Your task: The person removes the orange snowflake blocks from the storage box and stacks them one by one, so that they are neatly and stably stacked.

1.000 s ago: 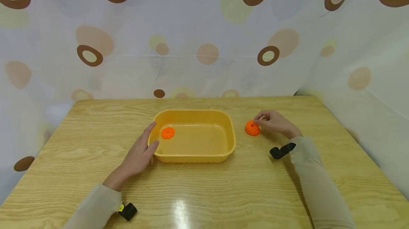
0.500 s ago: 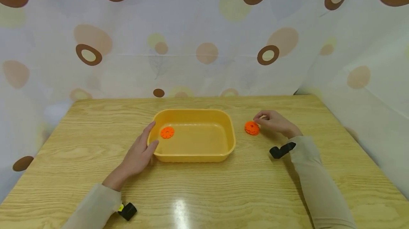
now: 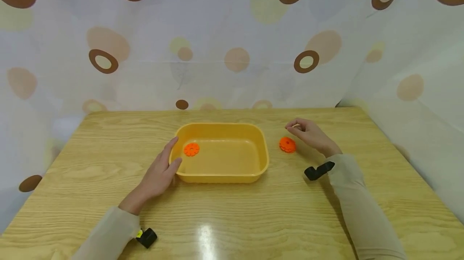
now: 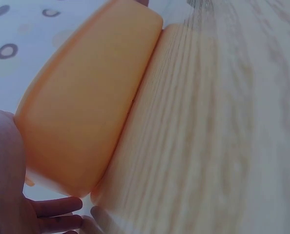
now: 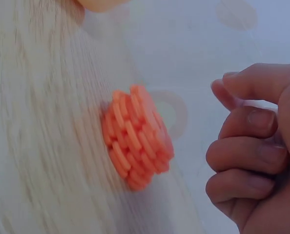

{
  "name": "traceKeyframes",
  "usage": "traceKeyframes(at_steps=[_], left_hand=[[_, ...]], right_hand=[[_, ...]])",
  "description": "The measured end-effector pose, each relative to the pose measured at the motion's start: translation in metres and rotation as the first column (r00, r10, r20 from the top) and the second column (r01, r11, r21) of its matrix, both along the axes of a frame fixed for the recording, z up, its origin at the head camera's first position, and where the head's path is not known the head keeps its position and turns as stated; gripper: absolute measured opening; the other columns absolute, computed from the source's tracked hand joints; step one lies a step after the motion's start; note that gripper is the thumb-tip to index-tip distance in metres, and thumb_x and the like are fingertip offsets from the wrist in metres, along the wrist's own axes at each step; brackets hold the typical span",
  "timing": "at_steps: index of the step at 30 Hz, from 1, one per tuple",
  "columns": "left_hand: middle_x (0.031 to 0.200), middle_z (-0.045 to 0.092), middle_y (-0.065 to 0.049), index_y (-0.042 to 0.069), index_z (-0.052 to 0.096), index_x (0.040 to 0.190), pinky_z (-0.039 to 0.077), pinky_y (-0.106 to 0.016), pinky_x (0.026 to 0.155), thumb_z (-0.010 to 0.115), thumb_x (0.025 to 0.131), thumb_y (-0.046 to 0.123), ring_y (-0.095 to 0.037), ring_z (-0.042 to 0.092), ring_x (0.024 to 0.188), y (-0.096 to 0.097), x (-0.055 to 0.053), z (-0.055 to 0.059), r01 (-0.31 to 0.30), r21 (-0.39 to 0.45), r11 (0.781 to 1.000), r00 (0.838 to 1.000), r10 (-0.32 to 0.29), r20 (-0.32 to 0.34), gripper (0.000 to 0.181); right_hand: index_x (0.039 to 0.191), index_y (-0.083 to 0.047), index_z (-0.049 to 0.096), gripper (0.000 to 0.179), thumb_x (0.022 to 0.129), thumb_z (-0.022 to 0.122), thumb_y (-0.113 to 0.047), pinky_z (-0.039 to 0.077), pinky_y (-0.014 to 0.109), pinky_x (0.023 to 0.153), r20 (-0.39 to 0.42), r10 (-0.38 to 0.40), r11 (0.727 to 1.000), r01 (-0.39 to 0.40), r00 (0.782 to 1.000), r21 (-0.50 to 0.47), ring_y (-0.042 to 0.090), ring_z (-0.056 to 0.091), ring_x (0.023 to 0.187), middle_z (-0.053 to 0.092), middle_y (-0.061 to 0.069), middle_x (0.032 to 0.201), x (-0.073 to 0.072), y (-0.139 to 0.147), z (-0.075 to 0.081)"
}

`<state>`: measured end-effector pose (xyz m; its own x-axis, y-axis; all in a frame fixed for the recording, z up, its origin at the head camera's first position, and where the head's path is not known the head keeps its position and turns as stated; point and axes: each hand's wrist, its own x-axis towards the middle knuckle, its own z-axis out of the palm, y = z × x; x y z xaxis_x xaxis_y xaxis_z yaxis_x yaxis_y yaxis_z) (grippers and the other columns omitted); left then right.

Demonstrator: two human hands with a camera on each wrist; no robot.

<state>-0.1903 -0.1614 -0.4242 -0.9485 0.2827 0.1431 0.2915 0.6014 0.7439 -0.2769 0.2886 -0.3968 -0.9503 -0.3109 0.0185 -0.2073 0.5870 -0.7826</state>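
Note:
A yellow plastic basin (image 3: 219, 179) stands on the table, and my left hand (image 3: 159, 173) holds its left end, thumb over the rim and fingers along the outside. In the left wrist view the fingers (image 4: 57, 207) show beside the basin's outer wall (image 4: 89, 97). One orange notched disc (image 3: 191, 149) lies flat inside at the left. To the right of the basin is a stack of orange notched discs (image 3: 287, 145), several layers thick in the right wrist view. My right hand (image 3: 309, 135) hovers just beyond and above the stack, fingers curled, thumb and index tips close together with nothing between them.
The wooden table (image 3: 232, 211) has its far edge against a patterned cloth (image 3: 217, 86), which also runs along the right side. A black wrist camera (image 3: 319, 170) sits at the right cuff, another black camera (image 3: 146, 238) at the left cuff.
My right hand has let go of the stack and lifted slightly up and away from it. The stack sits a little flatter than one second ago. My left hand stays at the basin.

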Motion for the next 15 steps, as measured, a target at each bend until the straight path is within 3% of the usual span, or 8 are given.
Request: traceKeyframes(at_steps=[2, 9, 15], left_hand=[[0.155, 0.024, -0.025, 0.008, 0.015, 0.154, 0.022, -0.062, 0.112, 0.04, 0.103, 0.021, -0.045, 0.028, 0.14, 0.001, 0.0, 0.001, 0.004, 0.008, 1.0, 1.0, -0.004, 0.0, 0.058], [0.154, 0.026, -0.026, 0.006, 0.016, 0.154, 0.025, -0.062, 0.111, 0.04, 0.104, 0.02, -0.045, 0.029, 0.139, -0.001, -0.002, -0.002, 0.013, -0.001, 1.0, 0.999, -0.013, -0.036, 0.057], [0.155, 0.025, -0.026, 0.007, 0.016, 0.154, 0.025, -0.062, 0.111, 0.04, 0.103, 0.02, -0.046, 0.029, 0.139, -0.002, 0.0, 0.0, 0.014, -0.004, 1.0, 0.999, -0.014, -0.036, 0.057]], right_hand=[[0.115, 0.005, 0.058, 0.03, 0.1, 0.052, -0.021, 0.031, 0.027, 0.056, -0.013, 0.015, 1.0, -0.016, 1.0, -0.018, 0.012, 0.029, 0.053, 0.036, -0.001, 0.061, 0.0, -0.004, 0.003], [0.11, 0.004, 0.061, 0.023, 0.099, 0.054, -0.014, 0.032, 0.022, 0.051, -0.07, 0.089, 0.994, -0.092, 0.994, -0.054, 0.009, 0.031, 0.05, 0.038, -0.003, 0.059, 0.003, -0.03, 0.016], [0.109, -0.002, 0.063, 0.021, 0.099, 0.055, -0.019, 0.031, 0.023, 0.051, -0.099, 0.144, 0.988, -0.148, 0.985, -0.034, 0.01, 0.032, 0.051, 0.039, -0.001, 0.06, -0.002, -0.048, 0.021]])
